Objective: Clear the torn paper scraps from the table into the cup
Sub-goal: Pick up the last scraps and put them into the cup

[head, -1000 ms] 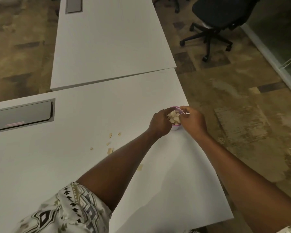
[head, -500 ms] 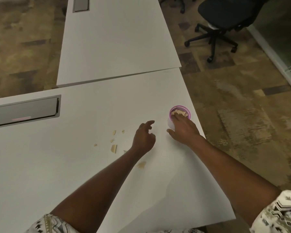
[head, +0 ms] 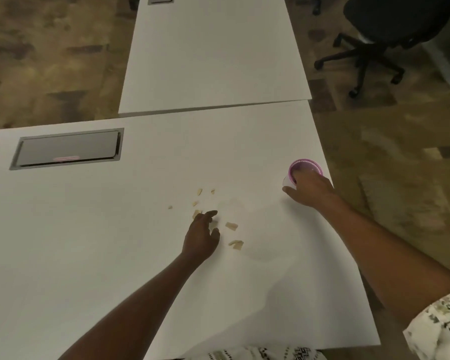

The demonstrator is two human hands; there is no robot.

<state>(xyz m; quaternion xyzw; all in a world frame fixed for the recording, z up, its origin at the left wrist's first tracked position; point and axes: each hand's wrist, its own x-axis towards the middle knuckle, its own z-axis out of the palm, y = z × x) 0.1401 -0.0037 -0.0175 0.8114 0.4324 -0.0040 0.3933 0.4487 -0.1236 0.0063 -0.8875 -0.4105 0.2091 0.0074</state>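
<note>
My right grip (head: 309,189) wrapped round the pink-rimmed cup (head: 305,165) at the counter (head: 89,242)'s right edge. My left grip (head: 202,236) hovered loose and wide over the paper scraps (head: 231,226) mid-counter, well apart from the cup. Grey cable hatch (head: 68,149) far left, black office chair (head: 390,19) beyond.

Desk (head: 89,242): plain white. Scraps (head: 231,226): pale tan. Cup (head: 305,160): pink rim, pale translucent wall. Panel (head: 68,150), far left: grey, with a pink streak. Floor (head: 50,61): mottled brown and tan, dark patches. Chair (head: 390,22), far right: black. Sleeve (head: 439,328), near right: cream, black geometric pattern.
</note>
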